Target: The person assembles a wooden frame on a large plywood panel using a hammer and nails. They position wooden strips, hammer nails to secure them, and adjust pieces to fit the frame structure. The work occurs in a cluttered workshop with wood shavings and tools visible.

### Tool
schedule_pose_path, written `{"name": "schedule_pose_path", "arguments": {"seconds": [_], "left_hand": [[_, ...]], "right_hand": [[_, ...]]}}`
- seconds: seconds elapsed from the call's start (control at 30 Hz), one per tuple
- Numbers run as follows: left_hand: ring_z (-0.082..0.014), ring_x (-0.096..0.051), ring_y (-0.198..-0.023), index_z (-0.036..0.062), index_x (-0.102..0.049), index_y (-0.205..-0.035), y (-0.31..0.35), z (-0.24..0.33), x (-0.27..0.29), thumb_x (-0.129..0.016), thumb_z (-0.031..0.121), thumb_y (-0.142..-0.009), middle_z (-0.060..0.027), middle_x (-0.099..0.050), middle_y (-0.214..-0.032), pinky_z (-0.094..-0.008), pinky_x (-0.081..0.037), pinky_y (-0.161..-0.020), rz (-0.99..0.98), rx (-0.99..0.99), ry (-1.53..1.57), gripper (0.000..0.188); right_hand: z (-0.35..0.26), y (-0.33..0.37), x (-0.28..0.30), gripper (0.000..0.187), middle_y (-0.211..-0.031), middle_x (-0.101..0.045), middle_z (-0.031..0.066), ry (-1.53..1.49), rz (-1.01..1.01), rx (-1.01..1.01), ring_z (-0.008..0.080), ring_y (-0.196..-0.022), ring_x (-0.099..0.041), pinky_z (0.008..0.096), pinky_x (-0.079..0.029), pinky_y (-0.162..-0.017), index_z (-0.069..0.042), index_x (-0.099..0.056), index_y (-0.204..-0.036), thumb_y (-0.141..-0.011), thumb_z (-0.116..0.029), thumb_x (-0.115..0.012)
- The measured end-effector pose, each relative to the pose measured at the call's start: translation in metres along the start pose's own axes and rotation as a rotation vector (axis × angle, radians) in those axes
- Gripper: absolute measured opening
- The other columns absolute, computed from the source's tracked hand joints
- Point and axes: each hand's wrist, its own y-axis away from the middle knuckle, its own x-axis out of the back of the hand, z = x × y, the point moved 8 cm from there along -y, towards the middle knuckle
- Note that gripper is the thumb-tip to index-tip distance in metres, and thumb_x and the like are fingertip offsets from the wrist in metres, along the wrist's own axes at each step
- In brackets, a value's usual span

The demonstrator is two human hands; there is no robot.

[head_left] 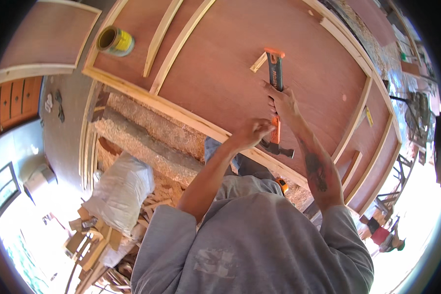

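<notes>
My right hand is wrapped round the middle of a claw hammer with a dark and orange handle. The handle's end points away from me, and the dark metal head lies close to my body, above the panel frame's near rail. Beside the head, my left hand is closed with its fingertips pressed together; whatever it may hold is too small to make out. Under both hands spreads a reddish-brown plywood panel edged with pale wood strips. A short wood piece lies on it by the handle's end.
A can with a yellow label stands at the panel's far left, near loose wood strips. Lower left are a stuffed white sack, wood offcuts and sawdust. Another person is far off at the right.
</notes>
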Motion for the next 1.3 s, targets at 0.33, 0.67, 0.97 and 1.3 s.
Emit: {"name": "schedule_pose_path", "arguments": {"seconds": [0.33,0.67,0.97,1.3], "left_hand": [[-0.0413,-0.062,-0.114,-0.0063,-0.025,-0.146,0.114,-0.124,0.201,-0.070,0.028,-0.095,-0.0332,-0.059,-0.121,-0.0496,-0.049,-0.102,1.610,0.255,0.245,0.076],[-0.0481,-0.062,-0.112,-0.0083,-0.030,-0.139,0.104,-0.110,0.204,-0.072,0.030,-0.088,-0.0350,-0.056,-0.125,-0.0546,-0.053,-0.096,1.613,0.494,0.087,0.077],[-0.0287,-0.069,-0.096,-0.0048,-0.044,-0.135,0.088,-0.178,0.210,-0.079,0.050,-0.083,-0.0233,-0.068,-0.105,-0.0425,-0.057,-0.079,1.622,0.318,0.267,0.083],[-0.0298,-0.058,-0.109,-0.0086,-0.056,-0.126,0.070,-0.163,0.213,-0.068,0.025,-0.093,-0.0184,-0.057,-0.127,-0.0461,-0.049,-0.095,1.470,0.517,0.511,0.048]], "right_hand": [[0.083,-0.045,-0.047,0.031,-0.055,-0.033,-0.0097,0.007,-0.199,-0.315,0.0050,-0.041,-0.029,0.0274,-0.024,-0.038,-0.016,-0.055,-0.081,-0.089,-0.036,-0.078],[0.083,-0.037,0.013,0.021,-0.057,-0.040,-0.0056,-0.533,-0.061,-0.084,0.0076,-0.043,-0.039,0.0266,-0.028,-0.040,-0.014,-0.057,-0.083,-0.091,-0.025,-0.072],[0.076,-0.065,-0.101,0.032,-0.055,-0.051,-0.0040,0.207,-0.159,-0.195,0.0085,-0.043,-0.046,0.0274,-0.033,-0.039,-0.016,-0.059,-0.069,-0.080,-0.036,-0.080],[0.205,0.040,0.233,0.044,-0.058,-0.036,-0.0026,-1.043,-0.352,0.375,0.0155,-0.047,-0.036,0.0412,-0.037,-0.048,-0.011,-0.055,-0.081,-0.102,-0.049,-0.045]]}}
